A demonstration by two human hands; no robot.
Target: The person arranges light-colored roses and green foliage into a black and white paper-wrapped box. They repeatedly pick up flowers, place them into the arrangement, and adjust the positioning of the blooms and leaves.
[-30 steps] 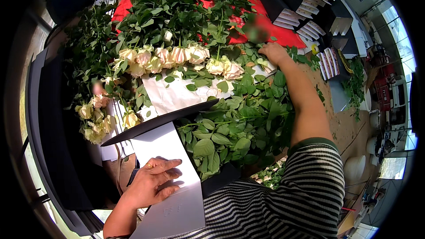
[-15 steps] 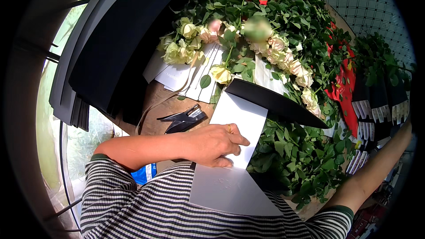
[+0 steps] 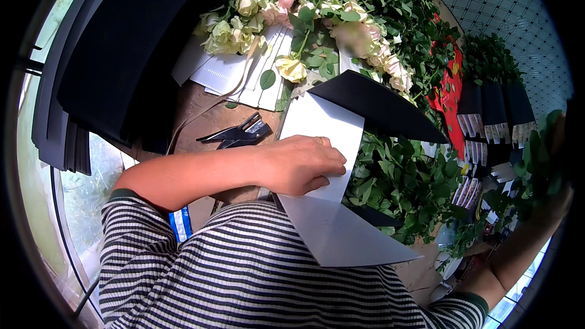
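Note:
My left hand (image 3: 304,164) rests on a white stiff sheet (image 3: 334,129), fingers bent and pressed down on it, a ring on one finger. A black curved flap (image 3: 378,106) stands at the sheet's far end, and a grey flap (image 3: 347,234) spreads at its near end over my shirt. At the right rim my right hand (image 3: 558,137) is in shadow, closed around a bunch of leafy stems (image 3: 535,164); most of its fingers are hidden. A black stapler (image 3: 241,131) lies on the table, left of the sheet. One cream rose (image 3: 291,68) lies beyond the sheet.
Cream and pink roses (image 3: 234,27) and heaped green foliage (image 3: 396,170) cover the far and right parts of the table. Tall black sheets (image 3: 122,55) stand at the left. White boards (image 3: 231,73) lie under the roses. Red wrapping (image 3: 451,109) and black-wrapped bundles (image 3: 487,106) are at the right.
My right hand has come further into view at the right rim, with leafy stems beside it. My left hand stays on the sheet. The whole view has shifted, and the grey flap has swung rightward.

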